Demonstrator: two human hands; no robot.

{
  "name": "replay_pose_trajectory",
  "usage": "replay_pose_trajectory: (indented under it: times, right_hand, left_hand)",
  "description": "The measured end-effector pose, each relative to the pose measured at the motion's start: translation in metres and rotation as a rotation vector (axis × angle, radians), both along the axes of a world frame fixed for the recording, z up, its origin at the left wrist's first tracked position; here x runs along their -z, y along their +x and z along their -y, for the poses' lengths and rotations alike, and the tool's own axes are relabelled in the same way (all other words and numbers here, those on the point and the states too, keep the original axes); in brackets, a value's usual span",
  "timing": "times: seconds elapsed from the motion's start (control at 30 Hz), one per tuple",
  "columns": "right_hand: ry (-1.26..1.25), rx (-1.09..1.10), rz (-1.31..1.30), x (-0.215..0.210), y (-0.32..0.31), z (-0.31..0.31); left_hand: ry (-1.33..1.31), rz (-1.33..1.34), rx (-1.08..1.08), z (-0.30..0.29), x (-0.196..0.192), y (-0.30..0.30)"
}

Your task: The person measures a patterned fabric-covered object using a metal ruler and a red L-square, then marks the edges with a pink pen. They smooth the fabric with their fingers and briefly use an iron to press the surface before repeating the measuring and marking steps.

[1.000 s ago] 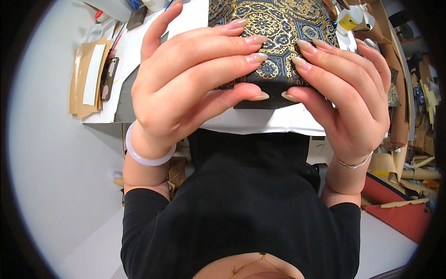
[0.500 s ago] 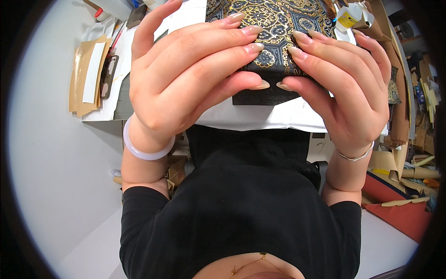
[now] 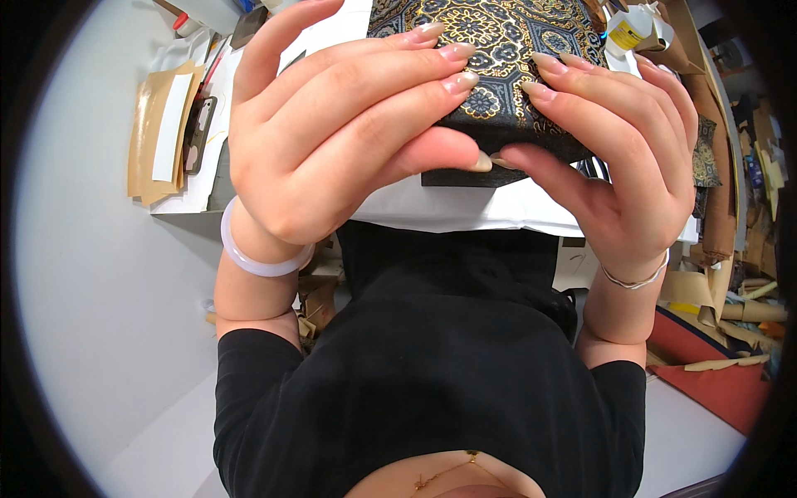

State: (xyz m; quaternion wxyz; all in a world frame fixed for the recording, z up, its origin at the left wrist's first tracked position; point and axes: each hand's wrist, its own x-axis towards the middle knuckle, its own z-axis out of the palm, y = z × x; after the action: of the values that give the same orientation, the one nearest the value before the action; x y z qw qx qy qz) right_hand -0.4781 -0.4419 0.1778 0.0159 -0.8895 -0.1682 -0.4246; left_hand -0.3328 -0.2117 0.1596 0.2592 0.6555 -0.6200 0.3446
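A box (image 3: 490,62) covered in black, blue and gold patterned brocade stands at the near edge of the table. Under its overhanging patterned top, a plain dark lower part (image 3: 465,178) shows at the front. My left hand (image 3: 332,141) lies over the top's left side, fingertips pressed on the brocade and thumb against the front. From the right, my right hand (image 3: 618,145) grips it the same way, its fingers on top and its thumb at the front below. The two thumb tips almost meet. Much of the box's sides is hidden by my hands.
White paper (image 3: 473,207) covers the table under the box. At left lie brown and white paper pieces (image 3: 158,133) and a phone (image 3: 199,137). A white bottle with a yellow label (image 3: 627,29) stands at the back right. Brown rolls and scraps (image 3: 751,224) crowd the right side.
My thumbs have come closer together along the front of the box. The patterned top has shifted slightly to the right and down in view. Both hands keep their grip.
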Motion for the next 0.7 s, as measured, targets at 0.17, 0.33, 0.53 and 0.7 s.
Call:
replay_pose_trajectory:
  times: [0.17,0.33,0.53,0.7]
  right_hand:
    - [0.038,0.004,-0.013,0.0,-0.001,-0.001]
    - [-0.004,0.061,-0.045,-0.004,-0.003,-0.007]
    - [0.009,0.044,-0.077,-0.01,-0.003,-0.006]
    - [0.032,0.048,-0.09,-0.012,-0.004,-0.006]
  left_hand:
    - [-0.013,-0.063,0.085,0.008,-0.007,0.006]
    - [-0.03,0.165,0.201,0.016,-0.015,0.025]
    - [0.03,0.144,0.028,-0.001,-0.014,0.004]
    - [0.037,0.078,0.097,0.001,-0.021,0.002]
